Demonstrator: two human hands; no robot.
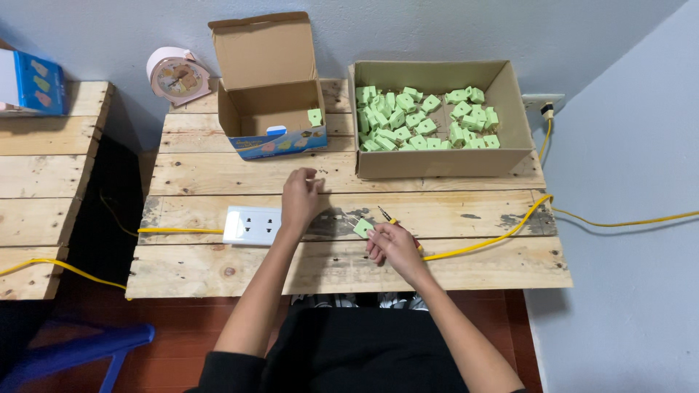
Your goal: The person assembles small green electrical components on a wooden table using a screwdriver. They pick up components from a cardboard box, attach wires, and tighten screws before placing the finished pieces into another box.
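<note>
My right hand (393, 246) holds a small green plastic plug piece (363, 228) at its fingertips, together with a yellow-handled tool (388, 217) that points up and left. My left hand (301, 200) hovers over the wooden table (218, 269), fingers pinched together; whether something tiny sits between them is too small to tell. A white power strip (251, 225) lies just left of my left hand. Behind, a large cardboard box (440, 161) holds several green pieces (419, 120). A smaller open box (269, 109) contains one green piece (314, 116).
A yellow cable (502, 234) runs from the power strip across the table to a wall socket (545, 104). A pink clock (177, 75) stands at the back left. A second wooden table (44, 167) with a blue box (36, 84) stands left. A blue stool (73, 353) sits below.
</note>
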